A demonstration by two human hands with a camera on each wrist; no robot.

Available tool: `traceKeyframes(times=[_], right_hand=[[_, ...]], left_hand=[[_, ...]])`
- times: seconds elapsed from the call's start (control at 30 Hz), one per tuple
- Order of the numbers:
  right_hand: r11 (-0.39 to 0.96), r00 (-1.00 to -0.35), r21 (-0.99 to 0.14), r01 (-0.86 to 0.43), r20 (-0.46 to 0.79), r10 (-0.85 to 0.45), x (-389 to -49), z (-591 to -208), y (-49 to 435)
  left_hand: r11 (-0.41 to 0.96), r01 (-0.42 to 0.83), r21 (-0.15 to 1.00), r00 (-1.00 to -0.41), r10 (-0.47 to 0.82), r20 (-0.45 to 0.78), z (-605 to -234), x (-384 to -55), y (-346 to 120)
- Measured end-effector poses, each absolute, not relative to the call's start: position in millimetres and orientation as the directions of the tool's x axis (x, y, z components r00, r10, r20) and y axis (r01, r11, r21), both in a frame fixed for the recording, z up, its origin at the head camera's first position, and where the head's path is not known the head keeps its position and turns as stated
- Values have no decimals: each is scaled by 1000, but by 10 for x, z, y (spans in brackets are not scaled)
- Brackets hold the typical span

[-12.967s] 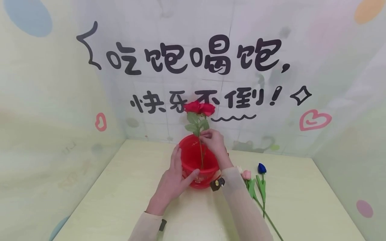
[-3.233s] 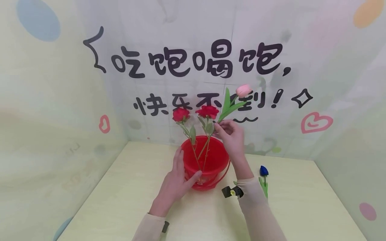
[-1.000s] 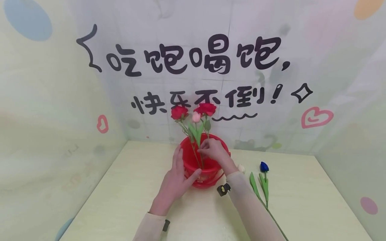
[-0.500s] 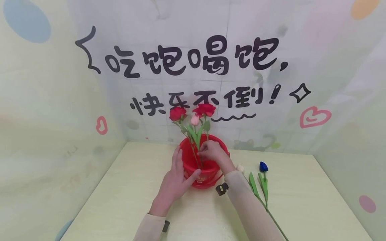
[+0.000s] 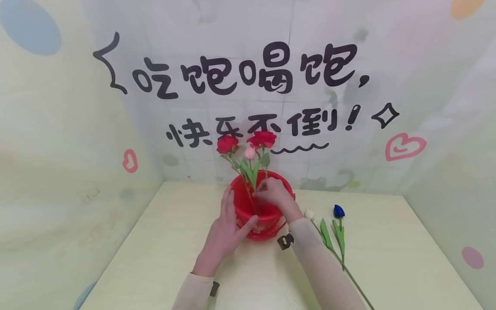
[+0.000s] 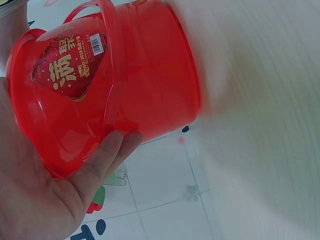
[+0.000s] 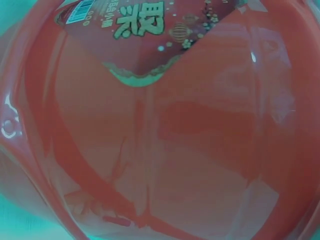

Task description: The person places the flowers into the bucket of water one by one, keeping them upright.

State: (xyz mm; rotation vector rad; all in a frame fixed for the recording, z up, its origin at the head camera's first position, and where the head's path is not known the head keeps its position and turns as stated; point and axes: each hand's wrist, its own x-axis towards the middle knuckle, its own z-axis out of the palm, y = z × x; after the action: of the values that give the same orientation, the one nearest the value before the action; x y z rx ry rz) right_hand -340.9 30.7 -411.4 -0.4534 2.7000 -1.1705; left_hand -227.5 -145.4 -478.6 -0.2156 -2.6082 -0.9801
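A red bucket stands on the table with two red roses upright in it, a left rose and a right rose. Between them rises a pink tulip. My right hand pinches the tulip's stem inside the bucket's mouth. My left hand rests on the bucket's left side, thumb at the near rim. In the left wrist view its straight fingers lie along the bucket wall. The right wrist view is filled by the bucket's labelled front; the right hand is not clearly visible there.
To the bucket's right, a blue tulip and a white tulip lie on the pale table, partly behind the right forearm. A printed backdrop stands close behind the bucket, with side walls at left and right.
Earlier my right hand handled roses, then held the pink tulip raised to their right. That tulip now stands between them, stem in the bucket. Within the last second the hands barely move.
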Motion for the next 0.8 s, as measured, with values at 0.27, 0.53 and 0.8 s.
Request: traceKeyframes(times=[0.27, 0.53, 0.8], right_hand=[[646, -956, -741, -182, -20, -292, -3381, -4085, 341], [503, -942, -833, -231, 63, -329, -3342, -3957, 477], [372, -930, -889, -267, 137, -340, -3234, -3677, 658]], left_hand=[[750, 267, 606, -929, 33, 369, -4807, -2299, -1431], [743, 265, 615, -927, 21, 373, -4792, -2280, -1430], [752, 242, 613, -936, 15, 352, -4791, -2290, -1452]])
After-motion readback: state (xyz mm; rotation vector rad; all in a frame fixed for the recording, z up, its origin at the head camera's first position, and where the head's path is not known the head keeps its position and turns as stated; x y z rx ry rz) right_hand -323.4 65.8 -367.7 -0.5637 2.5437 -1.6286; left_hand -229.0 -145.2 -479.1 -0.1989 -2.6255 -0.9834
